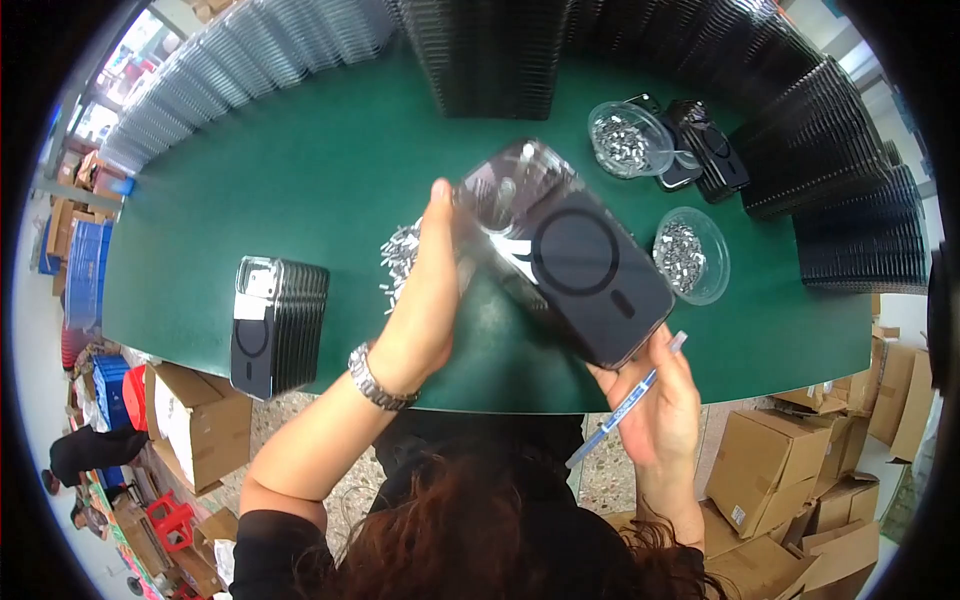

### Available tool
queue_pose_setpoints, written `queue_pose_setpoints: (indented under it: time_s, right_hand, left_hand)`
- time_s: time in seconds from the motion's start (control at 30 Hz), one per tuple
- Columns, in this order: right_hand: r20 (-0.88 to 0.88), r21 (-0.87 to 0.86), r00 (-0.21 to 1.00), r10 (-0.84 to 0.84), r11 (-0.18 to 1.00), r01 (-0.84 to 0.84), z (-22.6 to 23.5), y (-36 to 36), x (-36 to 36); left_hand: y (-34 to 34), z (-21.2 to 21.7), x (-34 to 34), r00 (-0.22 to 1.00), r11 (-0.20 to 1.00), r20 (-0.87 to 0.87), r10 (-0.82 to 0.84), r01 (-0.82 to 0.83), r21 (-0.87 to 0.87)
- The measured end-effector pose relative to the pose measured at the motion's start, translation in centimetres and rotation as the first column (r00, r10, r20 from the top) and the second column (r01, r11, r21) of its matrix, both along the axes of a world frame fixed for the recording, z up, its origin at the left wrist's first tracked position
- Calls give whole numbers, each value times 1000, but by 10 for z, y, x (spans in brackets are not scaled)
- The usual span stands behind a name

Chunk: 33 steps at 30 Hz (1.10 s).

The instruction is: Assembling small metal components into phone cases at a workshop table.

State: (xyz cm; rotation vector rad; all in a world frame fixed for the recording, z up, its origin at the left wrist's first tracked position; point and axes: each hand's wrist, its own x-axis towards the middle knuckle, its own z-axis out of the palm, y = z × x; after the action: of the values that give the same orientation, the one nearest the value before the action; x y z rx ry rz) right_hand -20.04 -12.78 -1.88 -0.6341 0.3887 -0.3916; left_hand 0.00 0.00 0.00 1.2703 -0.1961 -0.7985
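Note:
A phone case (625,265), dark with a black ring and a clear top, is held tilted above the green table between my hands. My left hand (428,285), with a metal watch at the wrist, is closed on its upper left edge; most of its fingers are hidden. At the lower right corner, my right hand (660,400) grips the case. A thin blue and white pen-like stick (622,412) also lies in that hand. Small silver metal pieces (398,262) are heaped on the table, partly behind my left forearm and hand.
To the left stands a stack of similar phone cases (280,328). Two clear bowls (715,275) of silver pieces sit right, near more dark cases (718,155). Tall stacks of black trays (490,60) and clear trays (240,80) line the far edge. Cardboard boxes (765,465) stand on the floor.

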Motion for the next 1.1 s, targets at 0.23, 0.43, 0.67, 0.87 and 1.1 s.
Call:
queue_pose_setpoints:
  time_s: [0.23, 0.43, 0.67, 0.87, 1.1]
  right_hand:
    - [-141, 53, 990, 26, 998, -19, -17, 37, -35]
    - [-383, -269, 901, 204, 908, -320, -44, 12, -47]
    - [-468, -342, 718, 515, 644, -684, -43, 29, -43]
    - [-532, -673, 678, 507, 232, -702, -20, 45, -12]
    - [-617, -643, 523, 589, 6, -766, -21, 58, 25]
  left_hand:
    - [45, -25, -29, 997, 999, -73, 18, -15, 43]
    - [44, -37, -16, 1000, 994, -17, -26, 28, 102]
    - [33, -24, -2, 991, 967, 9, -131, 126, 222]
    - [41, -34, 10, 935, 931, -73, -348, 354, 89]
    - [52, -23, 13, 875, 865, -135, -465, 481, 139]
